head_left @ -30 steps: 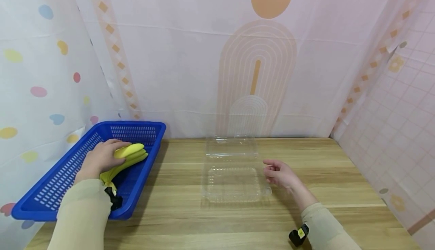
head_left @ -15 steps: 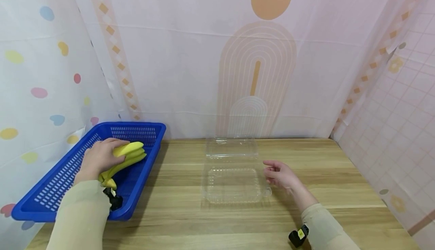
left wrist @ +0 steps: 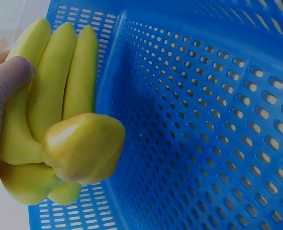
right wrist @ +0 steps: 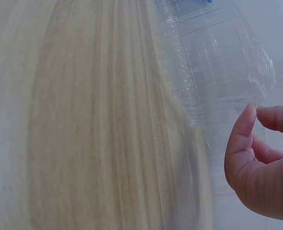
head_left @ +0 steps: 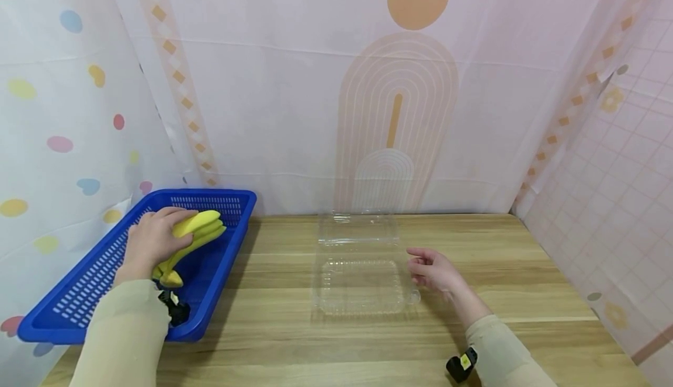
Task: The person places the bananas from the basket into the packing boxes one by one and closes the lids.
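A bunch of yellow bananas (head_left: 197,235) is gripped by my left hand (head_left: 152,244) over the far part of the blue basket (head_left: 212,290). My thumb (left wrist: 9,81) lies across the outer banana in the left wrist view, and the thick stem end (left wrist: 84,148) faces the camera. Beside the right edge of a clear plastic clamshell box (head_left: 360,287), my right hand (head_left: 433,270) hovers with loosely curled fingers. Its thumb and forefinger tips look close together near the box in the right wrist view; contact with the plastic is unclear. The box lies with its lid (head_left: 360,226) folded back.
A wooden table (head_left: 294,352) bears the basket at left and the box at centre. Printed curtains (head_left: 278,112) hang behind and at both sides. Holes pierce the basket's wall (left wrist: 218,110).
My left hand has raised and tilted the bananas slightly, so their stem end sits a little higher in the basket. The right hand and the box have stayed in place.
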Demonstrator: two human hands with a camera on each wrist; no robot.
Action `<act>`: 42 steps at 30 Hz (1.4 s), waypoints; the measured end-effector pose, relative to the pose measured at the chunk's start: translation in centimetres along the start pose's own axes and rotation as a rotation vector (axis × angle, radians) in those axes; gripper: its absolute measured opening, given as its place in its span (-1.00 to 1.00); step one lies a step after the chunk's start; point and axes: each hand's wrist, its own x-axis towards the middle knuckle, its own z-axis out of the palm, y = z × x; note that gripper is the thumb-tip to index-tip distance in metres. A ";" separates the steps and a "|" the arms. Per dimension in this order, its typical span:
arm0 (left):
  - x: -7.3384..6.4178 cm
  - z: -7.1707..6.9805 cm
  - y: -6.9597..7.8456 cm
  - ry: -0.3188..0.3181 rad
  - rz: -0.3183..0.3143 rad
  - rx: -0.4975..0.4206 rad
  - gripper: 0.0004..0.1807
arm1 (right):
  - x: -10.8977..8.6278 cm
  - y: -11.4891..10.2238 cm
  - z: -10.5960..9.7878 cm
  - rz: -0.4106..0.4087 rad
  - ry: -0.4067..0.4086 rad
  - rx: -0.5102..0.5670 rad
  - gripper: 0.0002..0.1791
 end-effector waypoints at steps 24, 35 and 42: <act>1.1 -1.6 1.6 0.184 0.121 0.018 -0.45 | 0.3 0.1 0.3 -0.013 -0.011 0.008 -0.42; 1.5 -3.4 3.0 0.251 0.221 0.026 -0.45 | 0.5 0.1 0.4 -0.010 -0.005 0.002 -0.43; 1.9 -4.3 4.2 0.317 0.315 -0.013 -0.45 | 0.6 0.1 0.4 -0.013 -0.002 0.011 -0.43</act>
